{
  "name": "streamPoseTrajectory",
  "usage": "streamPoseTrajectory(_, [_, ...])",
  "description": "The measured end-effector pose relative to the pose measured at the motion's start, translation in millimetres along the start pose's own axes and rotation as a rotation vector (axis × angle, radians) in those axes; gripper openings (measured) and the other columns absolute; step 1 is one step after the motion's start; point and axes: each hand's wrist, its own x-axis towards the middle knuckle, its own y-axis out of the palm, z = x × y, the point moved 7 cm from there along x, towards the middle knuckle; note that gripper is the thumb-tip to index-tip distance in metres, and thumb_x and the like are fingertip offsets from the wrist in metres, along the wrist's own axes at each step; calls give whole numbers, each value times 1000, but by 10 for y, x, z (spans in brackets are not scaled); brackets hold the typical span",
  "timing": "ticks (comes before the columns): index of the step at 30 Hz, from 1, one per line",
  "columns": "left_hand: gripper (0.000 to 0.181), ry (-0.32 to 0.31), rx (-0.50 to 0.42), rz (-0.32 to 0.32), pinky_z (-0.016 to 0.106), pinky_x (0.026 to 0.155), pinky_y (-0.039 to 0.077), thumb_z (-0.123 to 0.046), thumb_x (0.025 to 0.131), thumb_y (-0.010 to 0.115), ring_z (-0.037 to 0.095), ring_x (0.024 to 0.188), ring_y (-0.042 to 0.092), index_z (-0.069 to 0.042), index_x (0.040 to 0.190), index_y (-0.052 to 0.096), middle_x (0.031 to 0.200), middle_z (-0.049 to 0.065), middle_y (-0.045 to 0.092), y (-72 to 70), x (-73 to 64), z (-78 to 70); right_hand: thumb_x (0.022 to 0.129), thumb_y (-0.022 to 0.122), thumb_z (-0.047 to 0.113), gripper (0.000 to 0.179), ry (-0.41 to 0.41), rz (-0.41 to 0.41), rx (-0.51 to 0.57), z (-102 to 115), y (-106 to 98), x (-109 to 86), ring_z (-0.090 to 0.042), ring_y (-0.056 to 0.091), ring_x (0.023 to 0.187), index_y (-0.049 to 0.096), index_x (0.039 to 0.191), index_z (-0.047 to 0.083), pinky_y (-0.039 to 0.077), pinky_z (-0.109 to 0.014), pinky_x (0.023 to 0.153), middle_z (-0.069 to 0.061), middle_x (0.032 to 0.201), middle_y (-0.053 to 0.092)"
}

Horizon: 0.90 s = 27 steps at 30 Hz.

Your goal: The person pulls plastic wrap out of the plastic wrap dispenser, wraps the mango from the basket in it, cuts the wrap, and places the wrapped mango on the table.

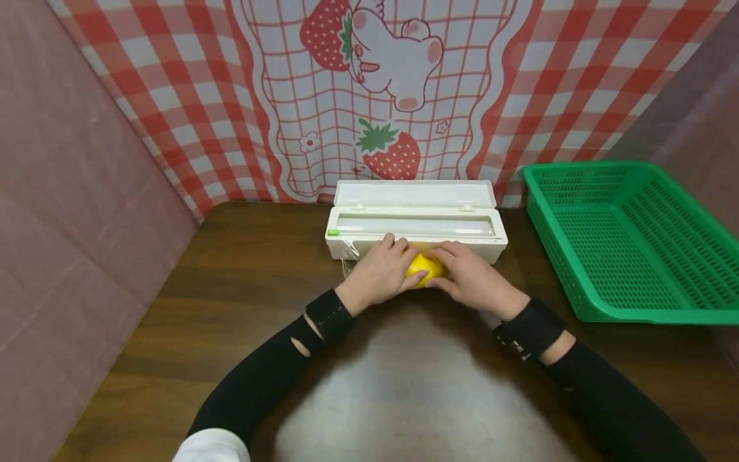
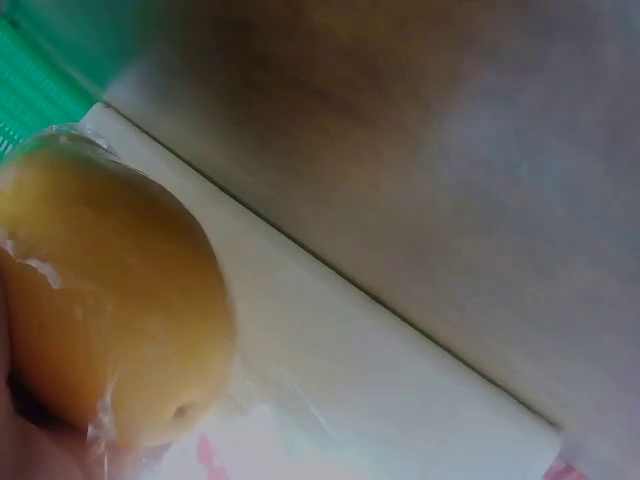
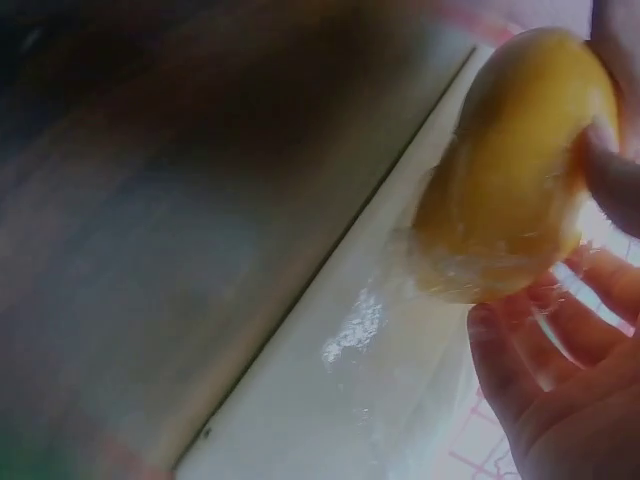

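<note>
A smooth, oval yellow fruit point(image 1: 424, 269), wrapped in clear cling film, is held between both hands just in front of a white cling film dispenser point(image 1: 417, 249). My left hand point(image 1: 378, 269) grips it from the left, thumb on the near side. From the right, my right hand point(image 1: 473, 277) holds it with curled fingers and thumb. In the left wrist view the fruit point(image 2: 130, 300) shows a small dimple at one end. Wrinkled film clings to the fruit point(image 3: 520, 170) in the right wrist view. The dispenser's lid point(image 1: 414, 193) stands raised, and a film roll point(image 1: 416, 226) lies inside.
A green plastic basket point(image 1: 629, 314) stands on the right of the brown wooden table point(image 1: 231, 282). Loose film point(image 1: 348, 250) hangs at the dispenser's front left, near a light green slider point(image 1: 333, 232). A red checked cloth point(image 1: 190, 96) hangs behind.
</note>
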Motion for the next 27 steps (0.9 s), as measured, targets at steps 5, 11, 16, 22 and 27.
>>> streamPoseTrajectory(5, [64,-69,-159,26,25,70,36,-60,94,21,18,83,37,-10,114,57,97,6,40,10,-12,73,69,73,49,72,24,17,42,-40,56,30,-17,47,99,50,125,10,41,-35,88,-3,116,53])
streamPoseTrajectory(11, [66,-166,-383,88,23,70,34,-63,91,26,14,82,37,-8,112,56,93,2,36,23,-22,167,72,70,49,64,46,44,125,-99,82,88,-15,46,91,51,121,12,41,-34,82,2,108,54])
streamPoseTrajectory(16, [59,-175,-471,86,23,72,36,-61,91,32,14,83,41,-10,113,54,95,1,42,-14,-42,180,72,70,51,62,53,80,130,-136,78,114,-16,45,88,52,116,11,40,-34,80,2,101,53])
streamPoseTrajectory(22, [63,-106,-261,58,29,103,22,-60,92,29,23,120,33,-11,128,47,129,7,43,-178,-125,107,72,69,53,61,65,129,127,-162,77,134,-16,46,85,53,112,9,41,-34,77,1,97,54])
streamPoseTrajectory(27, [82,-7,-42,87,41,107,16,-67,83,44,33,128,26,-14,144,31,143,13,31,-261,-276,-38,71,68,56,60,99,175,184,-156,42,169,-14,50,81,55,110,12,43,-32,73,3,96,58])
